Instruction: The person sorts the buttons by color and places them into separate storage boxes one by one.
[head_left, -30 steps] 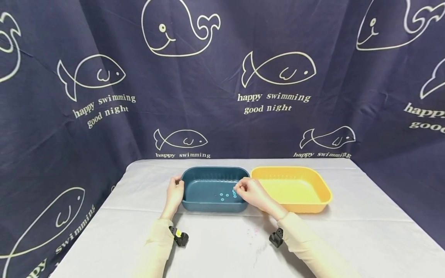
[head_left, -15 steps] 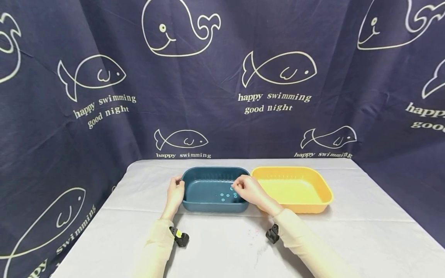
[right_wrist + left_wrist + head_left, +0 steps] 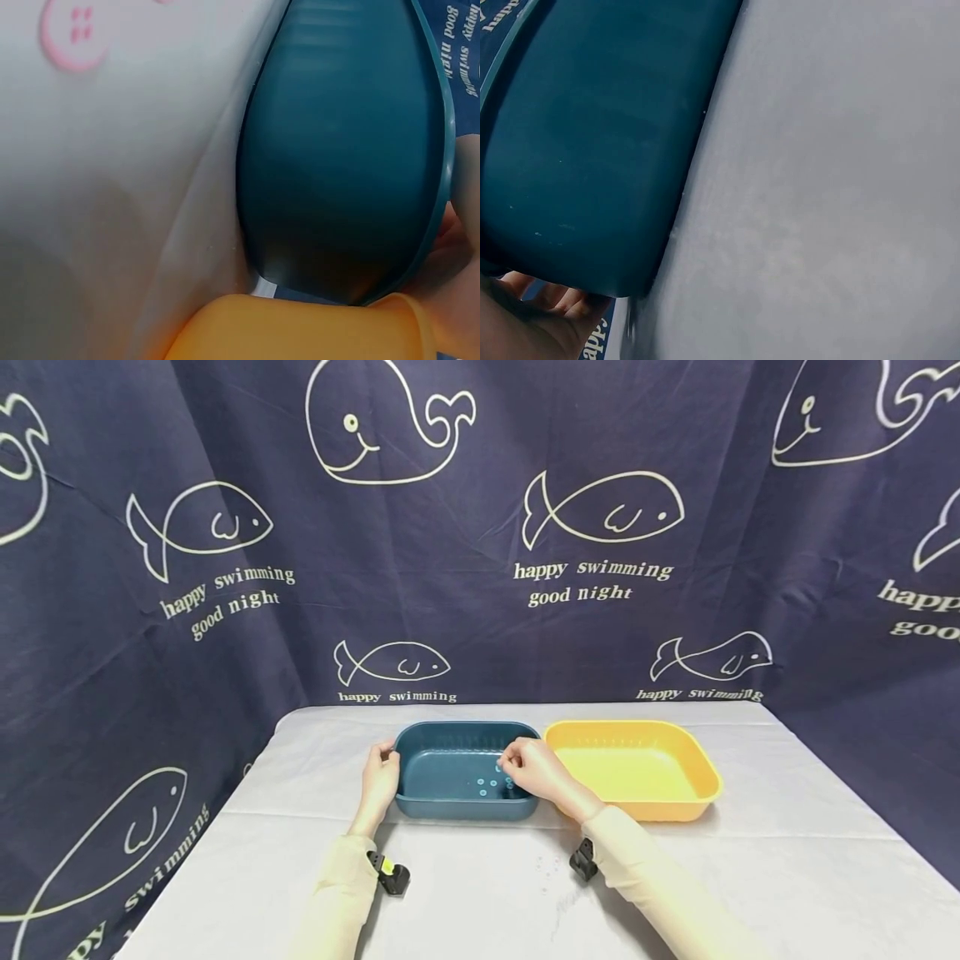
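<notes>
A dark blue plastic basin (image 3: 442, 768) stands in the middle of the table, with several small blue buttons (image 3: 481, 782) on its floor towards the right. My left hand (image 3: 378, 777) holds the basin's left end; the left wrist view shows curled fingers (image 3: 555, 296) against the end wall. Reaching over the right rim, my right hand (image 3: 534, 767) pinches a blue button (image 3: 498, 768) at its fingertips, low inside the basin. In the right wrist view the basin's wall hides those fingertips.
A yellow basin (image 3: 630, 812) stands close against the blue one on the right, below my right forearm. Pink buttons (image 3: 79, 34) lie on the white-covered table (image 3: 480, 893) in front. A navy printed curtain (image 3: 480, 610) hangs behind.
My right hand has shifted slightly left, and the blue button at its fingertips has moved left, away from the other buttons. My left hand stays on the basin.
</notes>
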A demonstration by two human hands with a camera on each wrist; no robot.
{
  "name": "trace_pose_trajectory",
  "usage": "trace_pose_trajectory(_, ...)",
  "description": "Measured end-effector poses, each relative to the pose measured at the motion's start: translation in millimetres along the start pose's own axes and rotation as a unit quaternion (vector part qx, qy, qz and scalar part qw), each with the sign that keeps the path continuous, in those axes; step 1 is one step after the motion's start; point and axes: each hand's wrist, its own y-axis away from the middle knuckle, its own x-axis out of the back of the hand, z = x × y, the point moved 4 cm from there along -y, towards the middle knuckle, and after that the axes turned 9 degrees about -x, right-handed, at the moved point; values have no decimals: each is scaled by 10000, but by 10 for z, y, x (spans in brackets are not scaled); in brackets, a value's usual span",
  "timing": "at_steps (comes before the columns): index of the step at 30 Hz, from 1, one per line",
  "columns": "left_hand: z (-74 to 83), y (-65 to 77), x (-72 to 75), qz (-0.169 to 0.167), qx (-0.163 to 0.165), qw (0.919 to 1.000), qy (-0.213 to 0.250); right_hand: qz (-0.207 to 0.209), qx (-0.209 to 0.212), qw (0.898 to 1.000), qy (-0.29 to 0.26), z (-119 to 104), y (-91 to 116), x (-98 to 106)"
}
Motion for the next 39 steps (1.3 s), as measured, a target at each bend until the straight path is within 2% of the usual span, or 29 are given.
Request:
trace_pose_trajectory(17,51,-18,-3,-65,-6,10000,-4,-122,3,9992,390,-11,-39,11)
trace_pose_trajectory(39,-8,0,6,-5,-47,10000,-22,-113,-57,9995,277,1,-22,-16)
